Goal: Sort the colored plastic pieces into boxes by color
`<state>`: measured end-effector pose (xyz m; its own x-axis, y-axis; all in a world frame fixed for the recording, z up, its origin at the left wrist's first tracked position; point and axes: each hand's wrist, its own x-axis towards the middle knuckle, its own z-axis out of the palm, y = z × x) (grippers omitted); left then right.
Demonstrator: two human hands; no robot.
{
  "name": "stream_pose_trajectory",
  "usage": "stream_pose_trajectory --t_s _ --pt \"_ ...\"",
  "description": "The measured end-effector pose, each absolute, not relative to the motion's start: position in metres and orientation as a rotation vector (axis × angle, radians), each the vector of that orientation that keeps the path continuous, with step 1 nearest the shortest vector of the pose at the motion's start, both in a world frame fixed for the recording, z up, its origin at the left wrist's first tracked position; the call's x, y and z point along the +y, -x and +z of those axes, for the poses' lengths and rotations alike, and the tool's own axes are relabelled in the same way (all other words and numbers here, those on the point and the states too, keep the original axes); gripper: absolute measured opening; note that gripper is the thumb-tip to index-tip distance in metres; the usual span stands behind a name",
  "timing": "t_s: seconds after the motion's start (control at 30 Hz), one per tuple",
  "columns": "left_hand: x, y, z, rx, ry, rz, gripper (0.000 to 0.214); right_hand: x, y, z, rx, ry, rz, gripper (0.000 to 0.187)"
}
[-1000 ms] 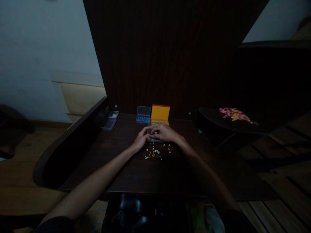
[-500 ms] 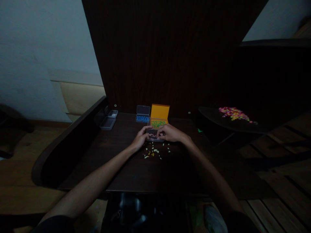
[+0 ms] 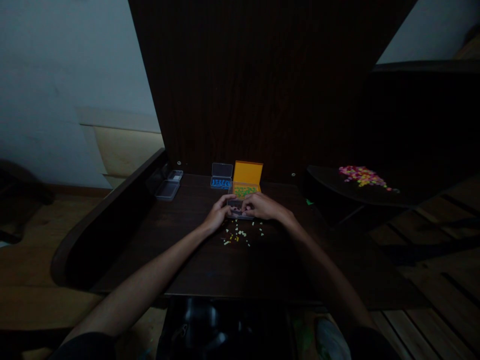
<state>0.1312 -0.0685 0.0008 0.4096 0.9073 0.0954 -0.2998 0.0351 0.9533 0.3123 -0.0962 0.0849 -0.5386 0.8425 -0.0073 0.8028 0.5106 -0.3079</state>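
A small clear plastic box (image 3: 245, 218) with small dark and pinkish pieces inside lies between my hands on the dark wooden table. My left hand (image 3: 216, 213) grips its left side, thumb at the near edge and fingers along the far edge. My right hand (image 3: 261, 206) reaches into the box from the right with fingertips bent together; whatever they pinch is too small and dark to make out. Right behind stands an open orange box (image 3: 247, 173) of green pieces. Loose pale pieces (image 3: 241, 233) and a few yellow pieces (image 3: 236, 239) are scattered in front of the clear box.
Beside the orange box is an open clear box of blue pieces (image 3: 221, 183). Another open clear box (image 3: 167, 190) sits by the raised left side panel. A pile of pink and yellow pieces (image 3: 362, 176) lies on a dark curved shelf at right. A tall dark panel rises behind.
The whole view has shifted very slightly. My right fingertips have moved a little inside the clear box; my left hand keeps its grip on the side.
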Motion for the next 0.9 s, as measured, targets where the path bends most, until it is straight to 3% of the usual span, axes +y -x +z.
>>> stream_pose_trajectory --t_s 0.43,0.9 --pt "-0.0680 -0.1314 0.0005 0.647 -1.177 1.020 0.055 -0.1000 -0.3106 0.0868 -2.615 1.432 0.248 0.015" --pt "-0.0664 -0.1333 -0.0021 0.607 -1.103 1.032 0.054 -0.0961 -0.3094 0.0861 -2.637 1.467 0.328 0.015"
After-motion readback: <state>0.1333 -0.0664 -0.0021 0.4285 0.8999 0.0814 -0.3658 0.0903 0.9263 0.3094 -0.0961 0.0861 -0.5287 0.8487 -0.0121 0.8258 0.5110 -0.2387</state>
